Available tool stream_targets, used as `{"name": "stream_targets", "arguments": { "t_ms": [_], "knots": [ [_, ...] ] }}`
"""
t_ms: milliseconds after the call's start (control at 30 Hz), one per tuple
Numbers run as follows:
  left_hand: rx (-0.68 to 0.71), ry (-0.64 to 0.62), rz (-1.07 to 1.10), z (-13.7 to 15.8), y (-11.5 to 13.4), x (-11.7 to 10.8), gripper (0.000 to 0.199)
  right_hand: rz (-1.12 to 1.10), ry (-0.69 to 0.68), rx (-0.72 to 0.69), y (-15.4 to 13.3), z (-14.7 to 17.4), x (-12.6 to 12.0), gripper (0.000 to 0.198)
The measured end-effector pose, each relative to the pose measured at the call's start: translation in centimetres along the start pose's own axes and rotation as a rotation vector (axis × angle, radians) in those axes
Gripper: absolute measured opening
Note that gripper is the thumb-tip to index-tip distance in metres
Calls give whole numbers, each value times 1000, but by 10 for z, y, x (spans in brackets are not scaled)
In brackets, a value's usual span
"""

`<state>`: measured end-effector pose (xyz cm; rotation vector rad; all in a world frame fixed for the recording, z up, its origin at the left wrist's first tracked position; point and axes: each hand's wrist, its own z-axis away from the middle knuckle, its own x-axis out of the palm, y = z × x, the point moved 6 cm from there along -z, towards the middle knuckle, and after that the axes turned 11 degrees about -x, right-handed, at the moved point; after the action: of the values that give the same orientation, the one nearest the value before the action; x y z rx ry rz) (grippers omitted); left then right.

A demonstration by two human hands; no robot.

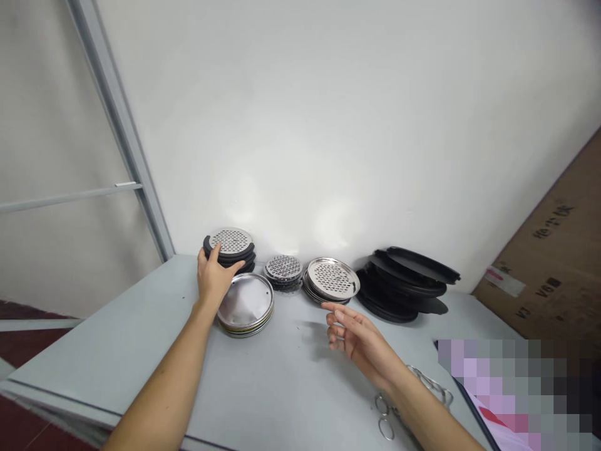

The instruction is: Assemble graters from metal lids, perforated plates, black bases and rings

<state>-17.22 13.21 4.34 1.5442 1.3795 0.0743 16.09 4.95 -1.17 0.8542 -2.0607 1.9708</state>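
My left hand (216,275) reaches to a stack of black-rimmed discs at the back left, its fingers and thumb spread round the near edge of the slotted metal disc (230,241) on top. Just in front sits a stack of smooth, shiny metal plates (248,300), below my left wrist and thumb. My right hand (354,335) hovers over the table, index finger stretched out, the other fingers loosely bent, nothing in it. Nearest to it is a stack of silvery slotted discs with raised rims (331,279). A smaller stack of perforated discs (283,267) stands between the two slotted stacks.
Large black round trays (408,282) are piled unevenly at the back right. Metal wire rings (385,428) lie beside my right forearm. A cardboard box (554,250) leans at the right. The white wall (328,125) rises behind the grey table (263,388).
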Motion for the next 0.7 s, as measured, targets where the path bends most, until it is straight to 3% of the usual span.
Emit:
{"name": "stream_targets", "arguments": {
  "t_ms": [300,467,567,700],
  "knots": [
    [107,95,-21,3,8,-9,74,4,2,4,0,-1,1,30],
    [276,270,104,19,34,-43,34,14,9,9,-1,0,3,32],
    [239,85,22,19,38,-46,21,26,12,18,-1,0,4,33],
    [23,-260,-255,15,19,-34,20,47,5,31,0,0,2,32]
  ]
}}
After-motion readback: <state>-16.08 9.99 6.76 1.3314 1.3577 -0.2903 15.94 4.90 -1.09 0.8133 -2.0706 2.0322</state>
